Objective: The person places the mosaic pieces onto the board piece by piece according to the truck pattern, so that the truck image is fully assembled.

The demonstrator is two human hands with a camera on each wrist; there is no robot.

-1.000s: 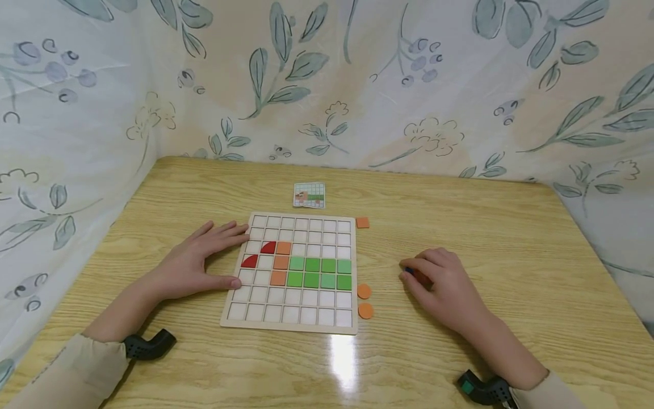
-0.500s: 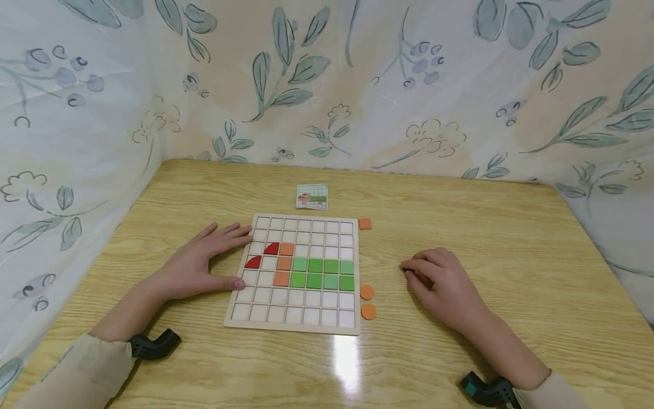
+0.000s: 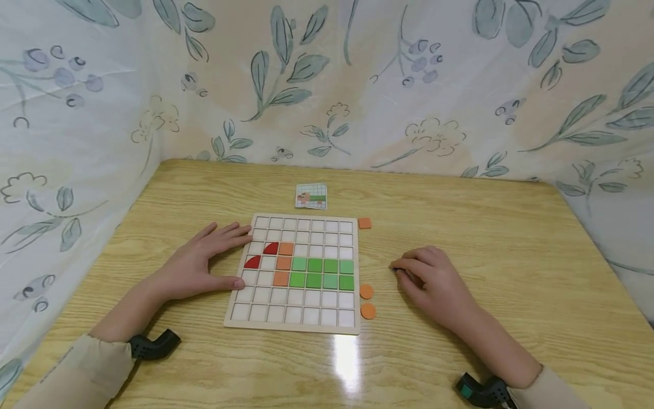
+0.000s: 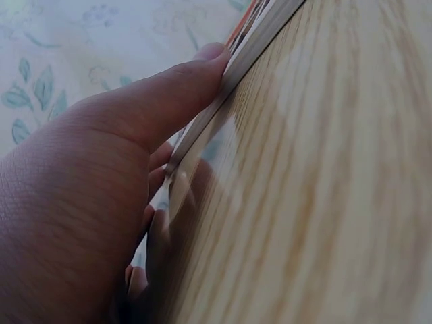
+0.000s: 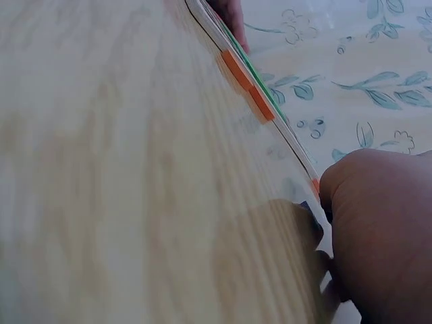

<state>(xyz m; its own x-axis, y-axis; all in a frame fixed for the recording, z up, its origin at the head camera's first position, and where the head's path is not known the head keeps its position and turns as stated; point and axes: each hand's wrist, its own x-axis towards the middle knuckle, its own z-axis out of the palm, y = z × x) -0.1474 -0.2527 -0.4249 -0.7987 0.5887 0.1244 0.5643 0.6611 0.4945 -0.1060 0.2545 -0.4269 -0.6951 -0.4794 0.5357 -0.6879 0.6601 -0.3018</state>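
My left hand rests at the left edge of a wooden grid board, its thumb and fingers spread and touching the rim. Set in the board are red quarter-round pieces, a column of orange squares and two rows of green squares. To the right of the board, my right hand pinches a small dark blue piece between thumb and forefinger, low over the table. Most of that piece is hidden by the fingers; only a corner shows in the right wrist view.
Along the board's right side lie an orange square tile and two orange round pieces. Behind the board is a small pattern card. A patterned cloth hangs at the back and sides of the wooden table.
My right hand has shifted slightly left toward the board with the dark blue piece, of which less now shows. My left hand stays at the board's edge.
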